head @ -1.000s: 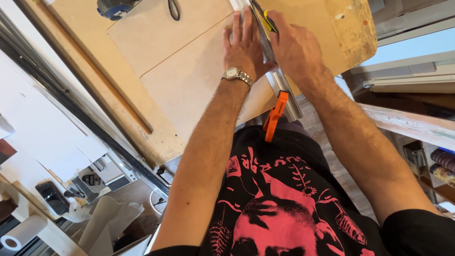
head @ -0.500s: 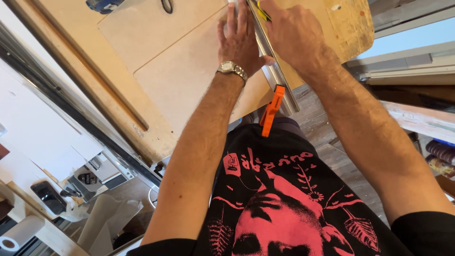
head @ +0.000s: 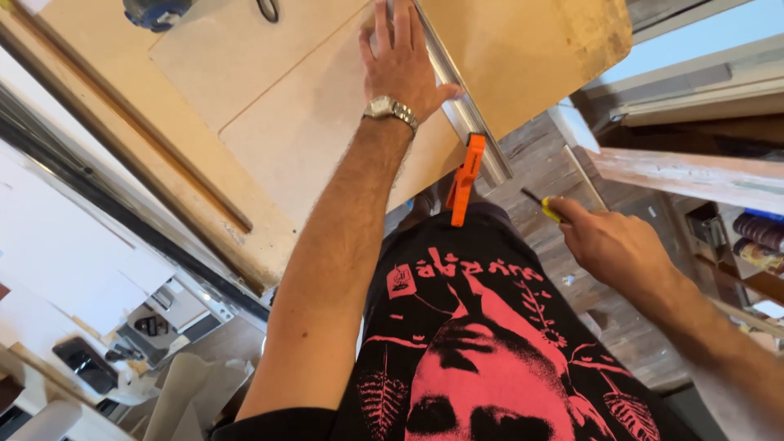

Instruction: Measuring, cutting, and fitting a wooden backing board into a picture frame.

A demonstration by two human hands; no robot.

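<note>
Two hands: we see them apart.
Left hand (head: 402, 65): spread flat, pressing the metal straightedge (head: 461, 114) onto the board (head: 310, 139) on the desk (head: 523, 57).
Right hand (head: 612, 245): closed around a yellow-handled knife (head: 543, 206), off the desk edge.
Straightedge axis: runs away from us; orange clamp (head: 464, 178) pins its near end, between our hands.

A grey plank floor (head: 563, 269) runs underneath — worn and speckled. Shelves (head: 735, 237) stand at the right, white boards (head: 65, 245) at the left.

Orange clamp (head: 464, 178), tan board (head: 310, 122), silver straightedge (head: 465, 114), black shirt (head: 490, 343) with pink print, perhaps a yellow-black knife (head: 545, 207).
</note>
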